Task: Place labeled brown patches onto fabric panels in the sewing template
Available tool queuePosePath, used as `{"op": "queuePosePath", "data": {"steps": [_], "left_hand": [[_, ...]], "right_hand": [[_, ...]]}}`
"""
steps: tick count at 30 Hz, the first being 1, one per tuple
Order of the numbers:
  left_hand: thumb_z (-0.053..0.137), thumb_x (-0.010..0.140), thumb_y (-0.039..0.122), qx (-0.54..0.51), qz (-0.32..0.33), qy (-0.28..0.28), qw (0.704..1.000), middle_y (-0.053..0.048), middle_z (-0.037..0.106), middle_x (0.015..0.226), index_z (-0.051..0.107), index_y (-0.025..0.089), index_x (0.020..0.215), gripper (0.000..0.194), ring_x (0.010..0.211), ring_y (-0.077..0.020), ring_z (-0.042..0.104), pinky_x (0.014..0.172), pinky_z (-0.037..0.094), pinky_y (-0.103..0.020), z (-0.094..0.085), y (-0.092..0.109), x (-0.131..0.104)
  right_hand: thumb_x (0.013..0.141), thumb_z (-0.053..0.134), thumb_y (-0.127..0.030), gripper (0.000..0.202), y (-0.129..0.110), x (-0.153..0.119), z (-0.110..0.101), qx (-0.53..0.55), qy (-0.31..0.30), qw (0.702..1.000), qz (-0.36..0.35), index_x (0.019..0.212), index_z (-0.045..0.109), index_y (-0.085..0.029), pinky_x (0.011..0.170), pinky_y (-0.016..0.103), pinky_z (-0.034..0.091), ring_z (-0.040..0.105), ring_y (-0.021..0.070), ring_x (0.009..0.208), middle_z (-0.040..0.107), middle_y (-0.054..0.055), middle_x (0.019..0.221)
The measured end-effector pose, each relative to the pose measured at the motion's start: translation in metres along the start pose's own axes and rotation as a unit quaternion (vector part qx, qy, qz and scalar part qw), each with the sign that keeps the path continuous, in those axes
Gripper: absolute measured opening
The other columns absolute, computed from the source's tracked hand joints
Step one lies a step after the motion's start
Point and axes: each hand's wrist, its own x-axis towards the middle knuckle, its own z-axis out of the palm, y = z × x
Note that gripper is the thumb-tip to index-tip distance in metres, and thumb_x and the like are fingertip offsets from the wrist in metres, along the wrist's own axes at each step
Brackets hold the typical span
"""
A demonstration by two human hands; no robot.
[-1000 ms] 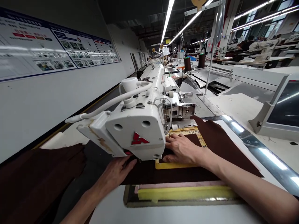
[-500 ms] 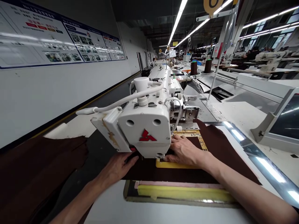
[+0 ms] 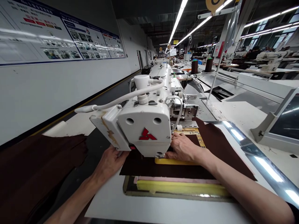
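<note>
A white sewing machine head (image 3: 144, 133) with a red three-diamond badge stands in the middle and blocks sight of its needle area. Under it lies a dark brown sheet of material (image 3: 224, 152), with a yellow rectangular frame (image 3: 175, 161) flat on top. My left hand (image 3: 111, 161) is at the machine's left side by the sheet's edge; its thumb is stretched out and its fingertips are hidden behind the machine. On the right, my right hand (image 3: 183, 147) rests over the frame and sheet, thumb apart from the fingers, some fingertips hidden by the machine.
Yellow and pink strips (image 3: 177, 186) run along the front of the white table (image 3: 135, 208). More brown material (image 3: 35, 168) hangs at left. Two brown thread cones (image 3: 194, 67) stand behind, and a screen (image 3: 285, 115) is at right. A thin pole (image 3: 216, 73) rises beyond the table.
My left hand has shifted left and slightly back, uncovering the sheet's front left corner. My right hand stays in nearly the same place on the frame.
</note>
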Motion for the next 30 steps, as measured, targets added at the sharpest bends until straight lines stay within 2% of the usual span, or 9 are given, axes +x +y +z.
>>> {"op": "queuePosePath", "data": {"steps": [6, 15, 20, 25, 30], "left_hand": [[0.053, 0.089, 0.060, -0.006, -0.018, 0.003, 1.000, -0.005, 0.069, 0.073, 0.071, 0.018, 0.074, 0.048, 0.076, -0.0255, 0.070, 0.060, 0.052, -0.025, -0.003, -0.005, 0.000], [0.052, 0.091, 0.058, 0.005, -0.003, -0.002, 1.000, -0.006, 0.072, 0.083, 0.071, 0.020, 0.074, 0.046, 0.087, -0.0269, 0.069, 0.071, 0.052, -0.029, -0.001, -0.010, 0.001], [0.051, 0.090, 0.058, 0.013, 0.011, 0.007, 1.000, -0.006, 0.071, 0.079, 0.068, 0.020, 0.068, 0.047, 0.087, -0.0271, 0.069, 0.068, 0.052, -0.028, -0.003, -0.009, 0.002], [0.050, 0.092, 0.057, 0.013, 0.029, 0.018, 0.999, -0.007, 0.073, 0.089, 0.073, 0.020, 0.079, 0.045, 0.094, -0.0270, 0.070, 0.072, 0.053, -0.027, -0.001, -0.011, 0.002], [0.051, 0.093, 0.054, 0.020, 0.048, 0.032, 0.998, -0.008, 0.073, 0.091, 0.075, 0.022, 0.083, 0.042, 0.107, -0.0289, 0.067, 0.078, 0.055, -0.027, -0.001, -0.011, 0.000]], "right_hand": [[0.099, 0.054, -0.055, 0.049, -0.004, 0.000, 0.000, -0.001, 0.003, 1.000, -0.003, 0.136, 0.062, -0.023, 0.096, 0.050, 0.041, 0.050, 0.0333, 0.114, 0.059, 0.013, 0.132], [0.098, 0.057, -0.054, 0.049, -0.004, 0.000, 0.000, -0.003, 0.004, 1.000, -0.001, 0.136, 0.062, -0.023, 0.096, 0.053, 0.042, 0.050, 0.0339, 0.114, 0.059, 0.013, 0.131], [0.098, 0.057, -0.057, 0.050, -0.006, -0.003, 0.000, 0.003, 0.000, 1.000, -0.003, 0.136, 0.062, -0.025, 0.096, 0.054, 0.042, 0.050, 0.0348, 0.116, 0.059, 0.013, 0.134], [0.097, 0.057, -0.061, 0.055, -0.011, -0.011, -0.001, 0.006, 0.002, 1.000, -0.004, 0.138, 0.060, -0.025, 0.096, 0.052, 0.041, 0.050, 0.0339, 0.116, 0.053, 0.011, 0.144], [0.095, 0.059, -0.063, 0.057, -0.016, -0.016, 0.003, 0.008, 0.009, 1.000, -0.003, 0.138, 0.061, -0.025, 0.094, 0.051, 0.042, 0.051, 0.0329, 0.112, 0.059, 0.011, 0.135]]}}
